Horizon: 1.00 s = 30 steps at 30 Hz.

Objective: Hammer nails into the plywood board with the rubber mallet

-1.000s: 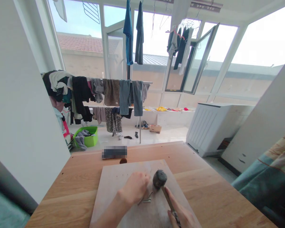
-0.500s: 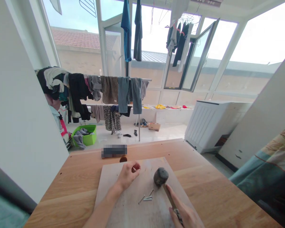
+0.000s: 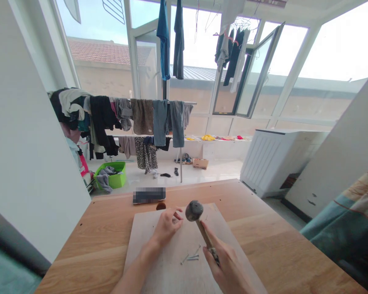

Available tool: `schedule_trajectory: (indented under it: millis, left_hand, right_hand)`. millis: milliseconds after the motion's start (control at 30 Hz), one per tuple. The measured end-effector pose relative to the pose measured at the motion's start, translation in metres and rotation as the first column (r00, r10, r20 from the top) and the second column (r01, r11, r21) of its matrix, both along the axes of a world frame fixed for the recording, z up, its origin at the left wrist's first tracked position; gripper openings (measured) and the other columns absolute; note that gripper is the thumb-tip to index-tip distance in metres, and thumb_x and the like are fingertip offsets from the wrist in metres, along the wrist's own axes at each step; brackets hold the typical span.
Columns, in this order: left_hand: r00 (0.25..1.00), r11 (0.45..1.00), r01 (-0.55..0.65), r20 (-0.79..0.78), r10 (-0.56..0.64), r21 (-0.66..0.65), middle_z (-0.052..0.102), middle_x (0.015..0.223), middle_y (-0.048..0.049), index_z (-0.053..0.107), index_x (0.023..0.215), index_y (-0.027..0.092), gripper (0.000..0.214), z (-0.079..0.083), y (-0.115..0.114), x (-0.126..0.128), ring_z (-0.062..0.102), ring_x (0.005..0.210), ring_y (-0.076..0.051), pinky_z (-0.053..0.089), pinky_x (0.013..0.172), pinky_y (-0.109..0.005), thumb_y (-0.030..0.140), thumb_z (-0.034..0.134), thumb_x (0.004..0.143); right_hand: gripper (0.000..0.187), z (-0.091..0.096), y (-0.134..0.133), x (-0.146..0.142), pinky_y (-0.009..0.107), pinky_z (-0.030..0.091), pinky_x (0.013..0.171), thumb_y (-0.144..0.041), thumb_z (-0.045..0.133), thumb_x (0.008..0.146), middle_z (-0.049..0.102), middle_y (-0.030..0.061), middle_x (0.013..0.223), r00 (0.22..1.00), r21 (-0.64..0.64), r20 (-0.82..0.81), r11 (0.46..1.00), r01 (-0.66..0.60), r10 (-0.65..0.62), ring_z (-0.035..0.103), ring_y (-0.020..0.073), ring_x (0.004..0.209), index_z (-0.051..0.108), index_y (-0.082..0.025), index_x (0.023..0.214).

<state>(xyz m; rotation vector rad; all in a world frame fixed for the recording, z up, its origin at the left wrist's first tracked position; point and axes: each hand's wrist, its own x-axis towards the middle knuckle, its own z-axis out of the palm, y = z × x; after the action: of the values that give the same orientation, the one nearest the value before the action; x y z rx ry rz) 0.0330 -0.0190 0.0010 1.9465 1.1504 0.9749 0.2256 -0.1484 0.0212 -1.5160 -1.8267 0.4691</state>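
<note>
My right hand (image 3: 225,261) grips the handle of a mallet (image 3: 194,210) with a dark, rounded head. The head is raised over a pale board (image 3: 167,267), just right of my left fingertips. My left hand (image 3: 167,224) is closed in a pinch near the board's far edge; whatever its fingers hold is too small and hidden to make out. Several loose nails (image 3: 192,257) lie on the board between my forearms. One thin nail (image 3: 206,218) seems to stand in the board right of the mallet head.
The board rests on a wooden table (image 3: 88,245). Beyond its far edge are a small round brown object (image 3: 161,206) and a blurred dark box (image 3: 149,196). Past the table stand a laundry rack (image 3: 181,167), a green basket (image 3: 119,179) and a white cabinet-like unit (image 3: 260,163).
The mallet has moved left and away from me, its head now close beside my left fingers. My left hand stays pinched in nearly the same spot.
</note>
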Motion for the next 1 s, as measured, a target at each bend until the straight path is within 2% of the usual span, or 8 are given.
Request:
schedule_trajectory:
  millis: [200, 300, 500, 633, 767, 867, 933, 1000]
  left_hand:
    - [0.989, 0.996, 0.075, 0.121, -0.081, 0.051, 0.071, 0.083, -0.0025, 0.066, 0.104, 0.016, 0.036, -0.006, 0.001, 0.002, 0.066, 0.079, -0.017, 0.051, 0.076, -0.026, 0.005, 0.055, 0.072]
    - [0.987, 0.998, 0.061, 0.147, -0.065, 0.031, 0.069, 0.080, -0.0015, 0.065, 0.105, 0.016, 0.036, -0.006, 0.001, 0.002, 0.066, 0.078, -0.017, 0.052, 0.077, -0.026, 0.006, 0.057, 0.072]
    - [0.994, 0.996, 0.073, 0.085, -0.069, -0.042, 0.073, 0.086, -0.0024, 0.064, 0.110, 0.017, 0.037, -0.003, 0.000, 0.000, 0.068, 0.082, -0.017, 0.053, 0.081, -0.028, 0.010, 0.056, 0.074]
    - [0.999, 0.999, 0.033, -0.035, -0.033, -0.002, 0.072, 0.100, -0.0043, 0.061, 0.111, 0.019, 0.037, 0.011, -0.001, -0.006, 0.066, 0.094, -0.020, 0.051, 0.087, -0.031, 0.019, 0.064, 0.074]
    - [0.982, 0.989, 0.042, -0.187, -0.014, 0.145, 0.066, 0.083, -0.0021, 0.060, 0.088, 0.019, 0.008, 0.039, -0.015, -0.004, 0.062, 0.077, -0.017, 0.047, 0.073, -0.028, 0.023, 0.058, 0.081]
    - [0.902, 0.959, 0.239, -0.402, -0.160, 0.154, 0.067, 0.083, -0.0020, 0.061, 0.089, 0.019, 0.007, 0.057, -0.036, 0.008, 0.062, 0.075, -0.017, 0.046, 0.070, -0.027, 0.024, 0.057, 0.085]
    - [0.781, 0.911, 0.384, -0.579, -0.232, 0.153, 0.069, 0.092, -0.0055, 0.063, 0.094, 0.020, 0.011, 0.060, -0.054, 0.020, 0.065, 0.086, -0.022, 0.047, 0.076, -0.030, 0.024, 0.060, 0.085]
    - [0.653, 0.865, 0.475, -0.725, -0.222, 0.163, 0.070, 0.094, -0.0100, 0.063, 0.099, 0.018, 0.014, 0.056, -0.069, 0.033, 0.066, 0.090, -0.026, 0.049, 0.078, -0.034, 0.019, 0.059, 0.086]
  right_hand:
    - [0.065, 0.006, 0.011, -0.019, 0.027, 0.050, 0.098, -0.013, 0.044, 0.092, 0.071, 0.0075, 0.126, 0.997, -0.066, 0.052, 0.997, -0.048, 0.051, 0.067, 0.0202, 0.114, 0.033, -0.024, 0.156]
    - [0.065, 0.005, 0.011, -0.022, 0.026, 0.052, 0.093, -0.015, 0.043, 0.093, 0.074, 0.0074, 0.117, 0.999, -0.048, 0.052, 0.999, -0.009, 0.011, 0.070, 0.0196, 0.105, 0.030, -0.024, 0.157]
    - [0.065, 0.001, 0.011, -0.012, 0.026, 0.052, 0.096, -0.015, 0.045, 0.092, 0.069, 0.0075, 0.130, 0.999, -0.055, 0.037, 0.998, -0.030, 0.032, 0.068, 0.0197, 0.114, 0.034, -0.024, 0.155]
    - [0.062, -0.020, 0.000, 0.010, 0.031, 0.047, 0.105, -0.024, 0.044, 0.096, 0.057, 0.0078, 0.146, 1.000, 0.012, -0.001, 1.000, -0.014, 0.014, 0.058, 0.0208, 0.129, 0.032, -0.023, 0.156]
    - [0.061, -0.038, -0.016, 0.038, 0.031, 0.048, 0.105, -0.026, 0.043, 0.096, 0.055, 0.0066, 0.146, 1.000, 0.000, -0.010, 1.000, 0.013, -0.013, 0.058, 0.0217, 0.129, 0.032, -0.024, 0.155]
    - [0.060, -0.045, -0.023, 0.052, 0.031, 0.043, 0.109, -0.024, 0.044, 0.094, 0.048, 0.0063, 0.150, 0.998, -0.060, 0.040, 0.997, -0.041, 0.044, 0.051, 0.0225, 0.135, 0.037, -0.019, 0.153]
    - [0.059, -0.048, -0.025, 0.057, 0.032, 0.042, 0.110, -0.022, 0.043, 0.094, 0.048, 0.0065, 0.150, 0.995, -0.087, 0.068, 0.994, -0.066, 0.072, 0.051, 0.0223, 0.135, 0.038, -0.017, 0.153]
    - [0.059, -0.050, -0.026, 0.059, 0.032, 0.043, 0.110, -0.021, 0.042, 0.094, 0.048, 0.0055, 0.150, 0.993, -0.100, 0.084, 0.992, -0.075, 0.084, 0.052, 0.0215, 0.134, 0.037, -0.019, 0.153]
